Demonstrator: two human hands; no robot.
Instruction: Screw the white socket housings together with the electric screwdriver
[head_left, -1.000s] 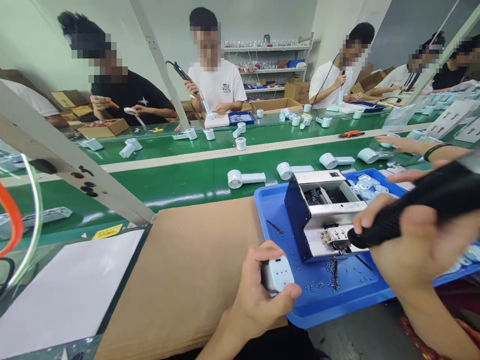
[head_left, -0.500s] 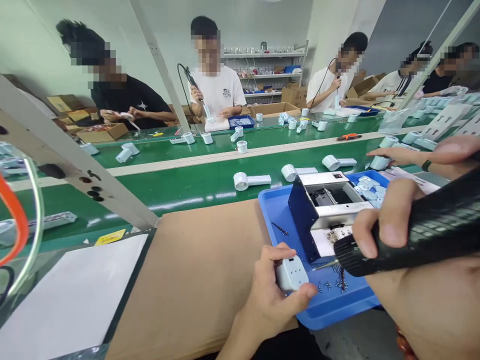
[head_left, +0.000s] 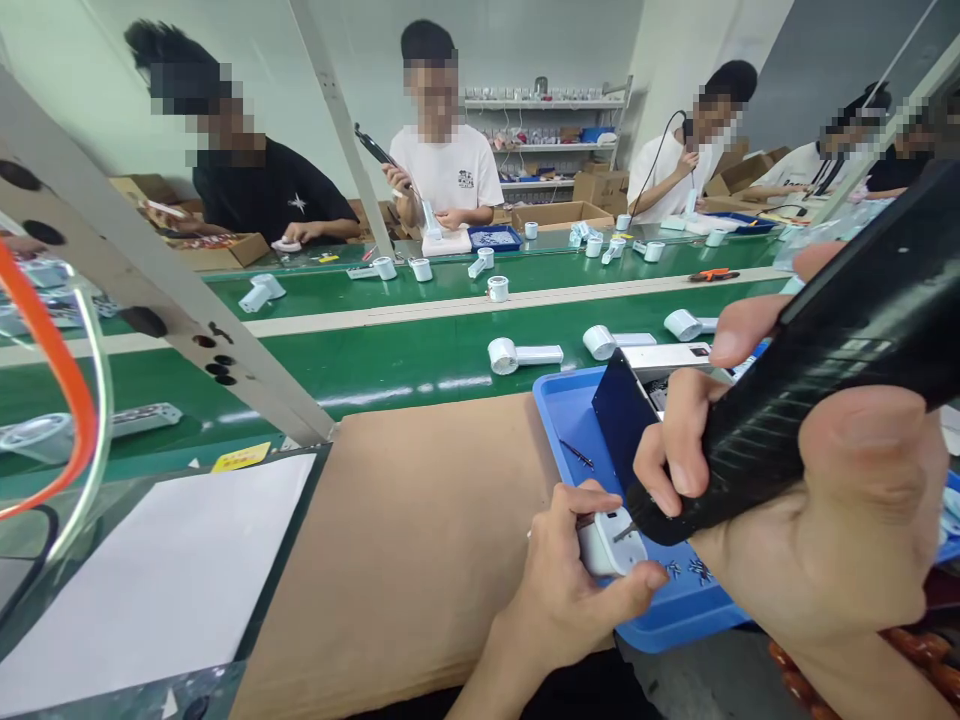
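Note:
My left hand [head_left: 559,580] grips a small pale plastic housing [head_left: 611,545] over the near-left part of a blue tray [head_left: 660,635]. Its flat end, with a dark slot and small holes, faces right. My right hand [head_left: 847,500] is wrapped round a black electric screwdriver [head_left: 825,370], held slanting down to the left. The bit meets the end face of the housing; whether a screw sits under it I cannot make out. Loose screws [head_left: 699,571] lie in the tray below. Behind my right hand stands a box-shaped screw feeder [head_left: 622,420], partly hidden.
Across a green conveyor [head_left: 420,350], several people work at the far side. Pale handheld units [head_left: 525,356] lie on the belt. Brown cardboard [head_left: 405,540] covers the bench left of the tray, beside a white sheet [head_left: 172,560]. A slanted metal post [head_left: 217,330] rises at left.
My right hand has brought the screwdriver from above the tray to the left, and its bit now meets the housing. My left hand still holds the housing. The camera view has shifted slightly.

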